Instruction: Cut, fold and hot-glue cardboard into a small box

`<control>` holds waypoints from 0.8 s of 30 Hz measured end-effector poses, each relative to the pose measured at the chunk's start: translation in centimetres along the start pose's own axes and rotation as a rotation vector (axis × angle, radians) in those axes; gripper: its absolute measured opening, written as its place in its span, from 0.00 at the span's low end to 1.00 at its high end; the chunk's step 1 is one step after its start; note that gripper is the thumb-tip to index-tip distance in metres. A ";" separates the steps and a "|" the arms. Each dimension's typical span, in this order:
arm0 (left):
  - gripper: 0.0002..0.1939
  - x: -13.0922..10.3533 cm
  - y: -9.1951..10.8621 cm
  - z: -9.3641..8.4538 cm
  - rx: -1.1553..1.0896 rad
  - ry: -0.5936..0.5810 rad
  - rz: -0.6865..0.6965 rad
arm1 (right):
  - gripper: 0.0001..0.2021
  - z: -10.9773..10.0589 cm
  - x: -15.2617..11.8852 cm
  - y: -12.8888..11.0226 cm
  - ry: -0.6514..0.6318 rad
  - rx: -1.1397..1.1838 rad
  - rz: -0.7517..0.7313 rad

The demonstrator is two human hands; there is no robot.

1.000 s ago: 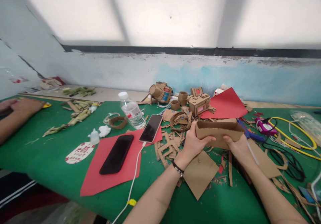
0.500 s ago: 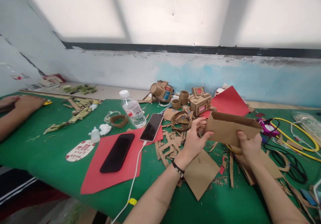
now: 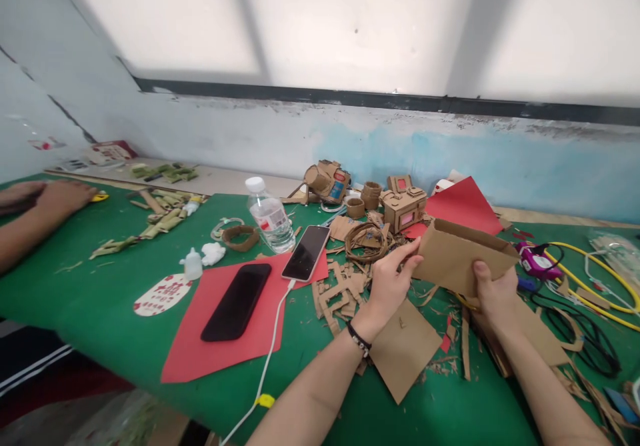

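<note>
An open-topped cardboard box [image 3: 457, 259] is held above the green table at the right. My right hand [image 3: 495, 293] grips its right part, the thumb pressed on the near side. At the box's left end is my left hand [image 3: 393, 283], thumb and fingertips brought together by the upper left corner; whether they pinch anything is too small to tell. Below the hands lies a flat cardboard square [image 3: 406, 349]. Cardboard scraps [image 3: 345, 293] surround it, and a cardboard ring [image 3: 366, 241] sits behind my left hand.
Two phones [image 3: 237, 303] [image 3: 306, 253] and a water bottle [image 3: 271, 216] stand or lie to the left. Cardboard camera models [image 3: 404, 207] are near the wall. Yellow cable [image 3: 613, 303] curls at the right. Another person's hands [image 3: 63, 199] rest at far left.
My left thumb has closed toward the fingers at the box's upper left corner. The view has shifted slightly, while my right hand keeps its hold.
</note>
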State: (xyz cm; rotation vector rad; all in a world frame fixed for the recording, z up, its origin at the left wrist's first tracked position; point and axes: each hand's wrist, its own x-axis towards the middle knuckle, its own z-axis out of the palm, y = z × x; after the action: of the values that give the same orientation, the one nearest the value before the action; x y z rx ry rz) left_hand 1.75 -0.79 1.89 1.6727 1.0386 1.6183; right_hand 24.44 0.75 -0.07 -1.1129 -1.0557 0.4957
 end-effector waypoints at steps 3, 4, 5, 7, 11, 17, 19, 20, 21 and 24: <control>0.19 0.0 -0.2 0.1 0.008 0.014 0.009 | 0.34 -0.1 0.2 0.2 0.044 -0.053 -0.017; 0.19 0.0 -0.2 0.1 0.013 0.016 0.007 | 0.34 -0.1 0.3 0.2 0.046 -0.060 -0.019; 0.19 -0.1 -0.3 0.1 0.016 0.015 0.003 | 0.34 -0.1 0.3 0.2 0.044 -0.069 -0.022; 0.19 -0.1 -0.3 0.2 0.015 0.008 -0.006 | 0.34 -0.1 0.4 0.3 0.044 -0.094 -0.029; 0.19 -0.3 -0.1 0.1 0.008 -0.027 -0.014 | 0.35 -0.5 0.5 1.0 0.040 -0.120 -0.042; 0.19 -0.1 0.5 0.2 -0.037 -0.002 -0.041 | 0.34 -0.7 0.5 0.9 0.067 -0.164 -0.017; 0.20 -0.1 0.4 0.2 -0.064 0.001 -0.049 | 0.31 -0.6 0.4 0.7 0.068 -0.163 -0.025; 0.21 -0.1 0.2 0.3 -0.071 -0.001 -0.049 | 0.30 -0.6 0.4 0.5 0.069 -0.165 -0.033; 0.21 -0.1 0.1 0.3 -0.076 -0.004 -0.048 | 0.30 -0.6 0.4 0.4 0.070 -0.166 -0.040; 0.23 -0.1 -0.4 0.5 -0.092 -0.010 -0.052 | 0.30 -0.5 0.4 0.0 0.053 -0.154 -0.041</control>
State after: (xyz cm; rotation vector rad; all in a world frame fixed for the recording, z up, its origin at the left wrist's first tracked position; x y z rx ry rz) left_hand 2.20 -0.62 1.40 1.5792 0.9804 1.5981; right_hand 25.07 0.81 0.07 -1.2304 -1.0817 0.3550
